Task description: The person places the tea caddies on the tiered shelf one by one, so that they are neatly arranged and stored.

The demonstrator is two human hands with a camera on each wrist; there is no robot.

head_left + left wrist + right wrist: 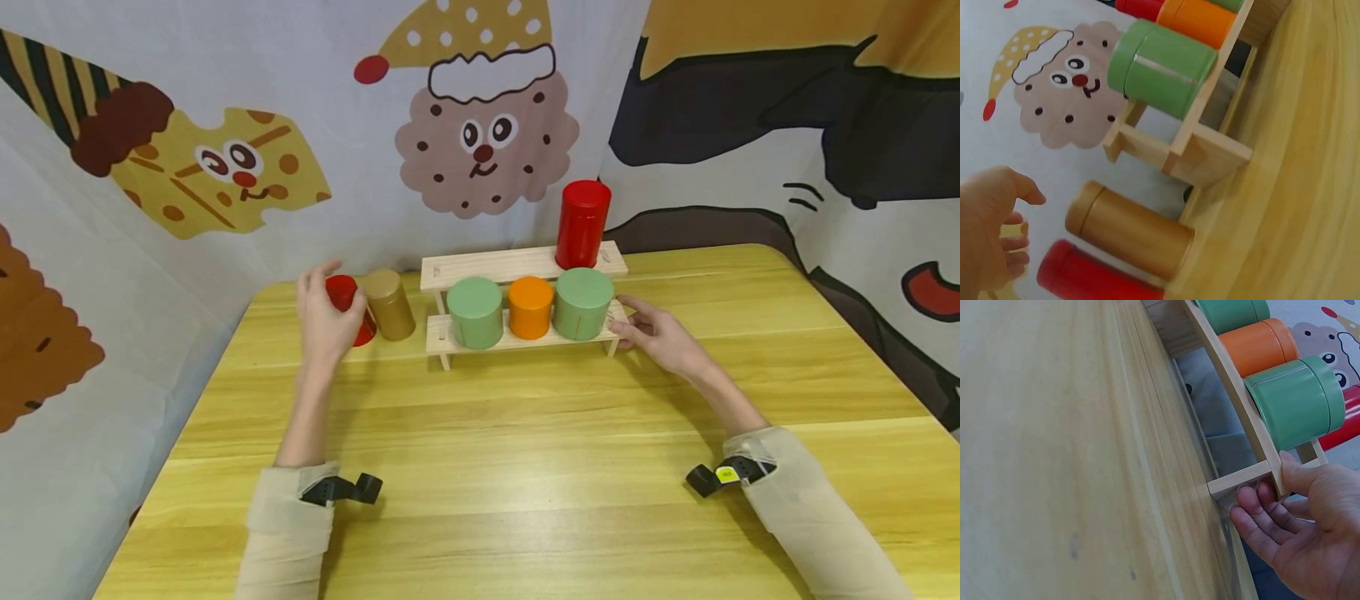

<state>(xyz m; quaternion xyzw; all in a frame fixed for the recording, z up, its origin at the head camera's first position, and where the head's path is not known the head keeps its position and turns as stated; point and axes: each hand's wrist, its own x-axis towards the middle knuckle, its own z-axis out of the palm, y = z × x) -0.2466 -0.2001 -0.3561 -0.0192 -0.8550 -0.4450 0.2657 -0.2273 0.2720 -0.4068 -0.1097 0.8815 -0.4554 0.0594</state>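
Observation:
My right hand (pixel 663 337) grips the right end of a two-tier wooden rack (pixel 525 260), thumb on the lower board and fingers curled beneath it. On that board stand a green tin (pixel 476 315), an orange tin (pixel 531 310) and a second green tin (pixel 583 307), the last one close by my thumb. A tall red canister (pixel 582 225) stands on the upper board's right side. My left hand (pixel 327 321) hovers by a red canister (pixel 363 333) on the table, its fingers loosely bent and holding nothing. Right beside that canister is a gold canister (pixel 1132 231).
The wooden table (pixel 525 467) reaches back to a cloth backdrop (pixel 337 50) printed with cartoon food. The rack stands near the table's back edge, to the right of the gold canister. A camera strap (pixel 341 490) sits on each sleeve.

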